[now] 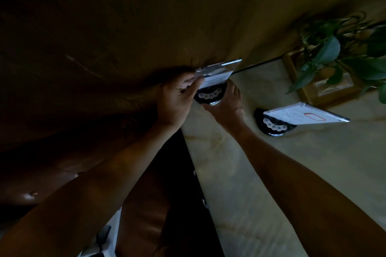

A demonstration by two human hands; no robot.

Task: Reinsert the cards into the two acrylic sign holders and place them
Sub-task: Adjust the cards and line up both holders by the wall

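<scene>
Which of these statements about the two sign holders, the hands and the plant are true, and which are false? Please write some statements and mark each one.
1. Both hands hold the same sign holder. True: the left hand is at its panel edge and the right hand is at its black base.
2. The second sign holder stands on the pale counter with no hand on it. True.
3. The second sign holder has no card inside. False: a white card with a red outlined box shows in it.
4. A leafy plant stands at the far right of the counter. True.
5. The plant stands between the two holders. False: it is behind the second sign holder, to the right.
</scene>
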